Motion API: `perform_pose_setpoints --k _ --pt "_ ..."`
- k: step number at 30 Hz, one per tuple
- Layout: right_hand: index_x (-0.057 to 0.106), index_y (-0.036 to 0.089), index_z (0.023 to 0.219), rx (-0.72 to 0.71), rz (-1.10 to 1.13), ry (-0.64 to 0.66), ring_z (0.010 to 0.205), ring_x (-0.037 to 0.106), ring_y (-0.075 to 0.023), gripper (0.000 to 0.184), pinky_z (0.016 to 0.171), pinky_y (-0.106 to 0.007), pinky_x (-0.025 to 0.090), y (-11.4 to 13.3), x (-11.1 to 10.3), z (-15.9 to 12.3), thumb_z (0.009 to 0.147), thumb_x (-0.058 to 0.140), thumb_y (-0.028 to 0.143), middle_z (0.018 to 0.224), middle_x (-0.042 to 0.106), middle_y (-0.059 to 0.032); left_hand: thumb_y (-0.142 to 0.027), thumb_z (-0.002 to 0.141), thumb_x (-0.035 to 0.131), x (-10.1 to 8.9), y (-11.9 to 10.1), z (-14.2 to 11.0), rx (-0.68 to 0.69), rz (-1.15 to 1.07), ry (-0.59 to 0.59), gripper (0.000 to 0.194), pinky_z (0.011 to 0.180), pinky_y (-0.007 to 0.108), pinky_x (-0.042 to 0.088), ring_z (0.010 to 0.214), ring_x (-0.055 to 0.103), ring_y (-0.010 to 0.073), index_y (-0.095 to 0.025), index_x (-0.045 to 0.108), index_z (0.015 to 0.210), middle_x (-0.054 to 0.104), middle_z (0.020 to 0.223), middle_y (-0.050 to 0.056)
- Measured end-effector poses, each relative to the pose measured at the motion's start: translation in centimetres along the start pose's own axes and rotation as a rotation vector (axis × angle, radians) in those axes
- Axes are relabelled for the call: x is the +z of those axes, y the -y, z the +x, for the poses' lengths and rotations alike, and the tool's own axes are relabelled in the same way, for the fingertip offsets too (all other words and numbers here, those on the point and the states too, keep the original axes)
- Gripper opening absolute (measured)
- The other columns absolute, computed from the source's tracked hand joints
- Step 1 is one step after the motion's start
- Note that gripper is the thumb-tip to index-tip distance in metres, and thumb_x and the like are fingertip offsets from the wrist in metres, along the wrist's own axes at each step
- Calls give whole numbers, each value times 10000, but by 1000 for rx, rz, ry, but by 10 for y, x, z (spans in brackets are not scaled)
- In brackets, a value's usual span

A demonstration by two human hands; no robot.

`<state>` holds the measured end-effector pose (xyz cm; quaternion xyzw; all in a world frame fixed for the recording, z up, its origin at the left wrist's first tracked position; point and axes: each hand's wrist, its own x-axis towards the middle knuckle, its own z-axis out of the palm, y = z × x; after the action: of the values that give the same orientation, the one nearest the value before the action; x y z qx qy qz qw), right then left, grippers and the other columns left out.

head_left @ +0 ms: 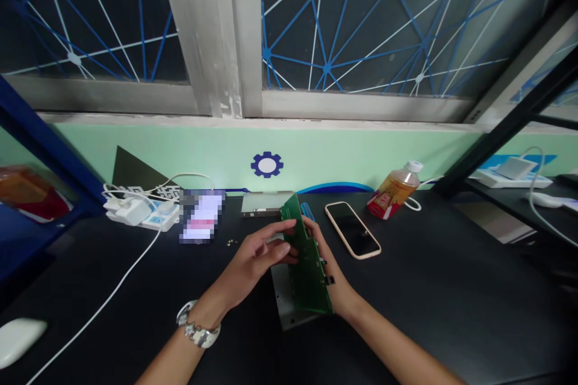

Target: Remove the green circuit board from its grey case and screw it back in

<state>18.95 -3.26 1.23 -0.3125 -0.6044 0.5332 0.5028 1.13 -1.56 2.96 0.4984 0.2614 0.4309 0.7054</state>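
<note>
A green circuit board [307, 264] stands tilted on edge above a grey metal plate [284, 307] on the dark table [451, 289]. My left hand [255, 255], a watch on its wrist, grips the board's left face with fingers curled round it. My right hand [332, 280] holds the board from behind on the right, mostly hidden by it. Another metal plate [262, 203] lies flat just beyond the board.
A phone [353, 230] lies face up right of the board, a tipped drink bottle [397, 190] beyond it. A white power strip [139, 212] with cables sits at left, small screws [232, 242] near it, a white mouse [18, 340] at the front left.
</note>
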Motion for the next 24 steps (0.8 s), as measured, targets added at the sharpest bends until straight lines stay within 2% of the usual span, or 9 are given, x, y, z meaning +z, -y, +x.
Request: perform_pose_setpoints --k 3,5,7,11,15,17,22,24 --pt "375 333 1454 -33 -50 -31 1362 459 -275 628 1135 -502 379 -1 -1 2 883 601 202 1450 484 -82 -290 914 654 1 -2 -1 -1 25 -6 382 927 396 510 1002 642 217 -235 615 1290 620 1272 104" --pt "413 332 1442 -90 -167 -72 1371 441 -264 623 1149 -487 365 -3 -3 3 870 576 145 1462 457 -73 -314 918 645 -1 -5 -1 -7 49 -29 379 893 374 515 1022 625 223 -230 616 1286 613 1280 108" --pt "457 324 1422 -127 -296 -104 1381 421 -254 604 1120 -449 414 -5 -6 5 867 530 98 1477 412 -70 -342 919 640 -5 -8 -1 -37 83 -61 396 854 354 515 1040 607 229 -236 610 1299 606 1288 109" --pt "502 312 1389 -102 -417 -139 1380 407 -248 568 967 -361 554 -6 -11 5 872 501 76 1480 358 -81 -393 908 645 -17 -5 1 -134 141 -132 423 803 333 500 1065 593 247 -241 614 1301 626 1254 110" --pt "489 311 1392 -110 -458 -192 1353 428 -250 585 983 -385 547 -10 -15 5 858 546 80 1441 407 -81 -422 898 648 -23 -2 1 -170 162 -180 415 810 339 496 1126 572 269 -240 637 1271 644 1231 106" --pt "478 308 1397 -111 -429 -214 1304 474 -245 583 973 -393 552 -12 -16 5 861 557 91 1415 436 -85 -428 906 635 -22 -3 0 -181 147 -145 405 848 360 496 1147 570 275 -241 641 1266 641 1249 105" --pt "494 292 1381 -155 -310 -309 1240 526 -239 512 943 -385 567 -12 -11 6 895 558 146 1359 475 -104 -432 918 614 -12 -5 -5 -282 68 156 461 925 444 494 1082 622 284 -222 595 1328 646 1249 126" --pt "508 293 1372 -186 -297 -343 1241 525 -238 492 944 -378 567 -8 -6 6 902 567 160 1342 479 -104 -444 942 570 -9 -3 -8 -313 52 203 454 937 447 492 1065 633 273 -233 577 1344 649 1245 120"
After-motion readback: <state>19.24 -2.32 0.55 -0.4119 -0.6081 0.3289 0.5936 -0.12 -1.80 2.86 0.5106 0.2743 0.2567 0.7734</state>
